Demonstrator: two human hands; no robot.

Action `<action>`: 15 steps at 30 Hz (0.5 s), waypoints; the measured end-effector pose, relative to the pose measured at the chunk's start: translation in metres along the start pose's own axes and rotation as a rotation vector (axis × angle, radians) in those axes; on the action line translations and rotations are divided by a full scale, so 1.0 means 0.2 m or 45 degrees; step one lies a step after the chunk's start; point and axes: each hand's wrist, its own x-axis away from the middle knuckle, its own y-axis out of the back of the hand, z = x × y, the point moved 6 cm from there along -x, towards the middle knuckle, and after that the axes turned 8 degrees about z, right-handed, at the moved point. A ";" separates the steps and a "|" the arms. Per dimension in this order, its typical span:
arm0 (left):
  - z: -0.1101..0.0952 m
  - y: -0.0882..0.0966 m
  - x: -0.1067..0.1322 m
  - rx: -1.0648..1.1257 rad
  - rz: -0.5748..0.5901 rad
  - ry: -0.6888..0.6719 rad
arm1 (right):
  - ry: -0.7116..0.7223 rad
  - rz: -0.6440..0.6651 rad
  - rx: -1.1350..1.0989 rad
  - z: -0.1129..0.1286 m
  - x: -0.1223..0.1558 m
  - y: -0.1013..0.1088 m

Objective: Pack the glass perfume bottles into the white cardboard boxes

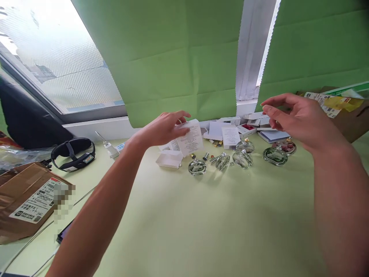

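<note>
My left hand [168, 127] grips a white carton [190, 140] with fine print on its face, thumb on the front. An open white box part [169, 159] lies just below it on the table. My right hand [296, 117] hovers in the air at the right, its fingers loosely bent and apart, with nothing visible in them. Beneath it sit a dark-green-tinted glass bottle [275, 156] and a reddish one [285, 146]. Several clear glass bottles, among them a rounded one [197, 167] and a tilted one [222, 161], lie nearer the middle, with small silver caps [205, 156] beside them.
More white cartons [231, 137] are heaped along the window sill under the green curtain [184, 61]. At the left are a brown parcel [31, 200], a black headband device [73, 154], a white plug-like tool [110, 149] and cables. Another parcel [350, 119] stands at the far right.
</note>
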 end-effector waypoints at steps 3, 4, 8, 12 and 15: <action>0.13 -0.06 -0.17 -0.080 0.028 0.105 | -0.003 0.006 -0.013 0.00 0.00 0.00; 0.18 -0.10 -0.22 -0.102 0.048 0.133 | -0.003 0.008 -0.013 0.00 0.00 0.00; 0.31 -0.26 -0.37 -0.229 0.061 0.235 | 0.008 0.028 -0.021 0.01 0.00 0.00; 0.37 -0.37 -0.47 -0.258 0.079 0.237 | 0.031 0.032 -0.047 0.02 0.00 0.00; 0.37 -0.43 -0.50 -0.276 0.094 0.219 | 0.050 0.045 -0.054 0.01 -0.01 -0.01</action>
